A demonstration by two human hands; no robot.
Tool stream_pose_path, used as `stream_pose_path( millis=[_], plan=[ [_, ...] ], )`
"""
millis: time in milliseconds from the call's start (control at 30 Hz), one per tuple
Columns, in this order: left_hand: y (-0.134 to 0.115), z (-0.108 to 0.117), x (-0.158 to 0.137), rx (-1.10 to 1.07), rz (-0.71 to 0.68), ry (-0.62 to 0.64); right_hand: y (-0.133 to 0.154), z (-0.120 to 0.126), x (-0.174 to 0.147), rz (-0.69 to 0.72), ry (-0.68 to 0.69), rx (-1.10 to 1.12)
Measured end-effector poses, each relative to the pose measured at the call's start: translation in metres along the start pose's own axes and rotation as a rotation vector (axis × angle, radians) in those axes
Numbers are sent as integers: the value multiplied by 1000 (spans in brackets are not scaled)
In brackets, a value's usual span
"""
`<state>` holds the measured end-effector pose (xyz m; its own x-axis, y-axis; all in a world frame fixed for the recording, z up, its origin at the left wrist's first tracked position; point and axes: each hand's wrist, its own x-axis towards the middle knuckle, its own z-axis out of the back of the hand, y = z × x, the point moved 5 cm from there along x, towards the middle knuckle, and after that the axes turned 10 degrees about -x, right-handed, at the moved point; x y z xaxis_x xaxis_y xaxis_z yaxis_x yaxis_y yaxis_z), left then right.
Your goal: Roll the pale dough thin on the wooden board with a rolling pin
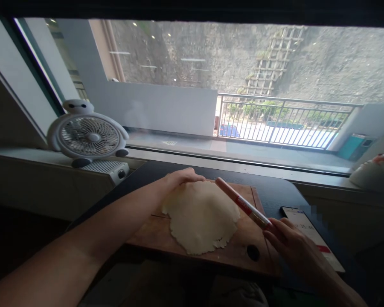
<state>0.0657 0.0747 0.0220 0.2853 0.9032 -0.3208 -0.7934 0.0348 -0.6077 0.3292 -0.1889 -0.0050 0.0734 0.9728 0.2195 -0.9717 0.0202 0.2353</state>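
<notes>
A flat sheet of pale dough [203, 219] with ragged edges lies on a wooden cutting board [256, 230]. My left hand [188, 175] reaches across to the dough's far edge and grips it there, its fingertips partly hidden. In my right hand [284, 236] is a slim rolling pin [240, 201] with a red and gold printed band. The fingers wrap around its near end. Its far end points up and left, above the right side of the dough and apparently clear of it.
The board rests on a dark table [275, 187]. To the right lies a phone [310, 234] with a lit screen. A white fan [94, 136] stands at left on the ledge by the window. A white rounded object [371, 175] sits at the far right of the sill.
</notes>
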Motion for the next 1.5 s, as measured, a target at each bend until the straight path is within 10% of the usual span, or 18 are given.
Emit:
stream_pose_path(
  millis=[233, 567, 733, 1000, 1200, 1500],
  plan=[
    [-27, -20, -10, -203, -92, 274, 2, 12, -17, 4, -181, 77],
    [55, 14, -39, -268, 33, 128, 37, 0, 4, 154, -57, 58],
    [51, 50, -46, -44, -73, -202, 84, -9, 31, 309, -11, 25],
    [26, -25, -36, 356, -483, -73, 98, -28, 61, 432, 76, 5],
    [-8, -2, -4, 354, -512, -523, 86, -24, 88, 321, -63, -98],
    [54, -25, -91, 466, -586, -262, 92, -32, 45, 542, -39, -70]
  ],
)
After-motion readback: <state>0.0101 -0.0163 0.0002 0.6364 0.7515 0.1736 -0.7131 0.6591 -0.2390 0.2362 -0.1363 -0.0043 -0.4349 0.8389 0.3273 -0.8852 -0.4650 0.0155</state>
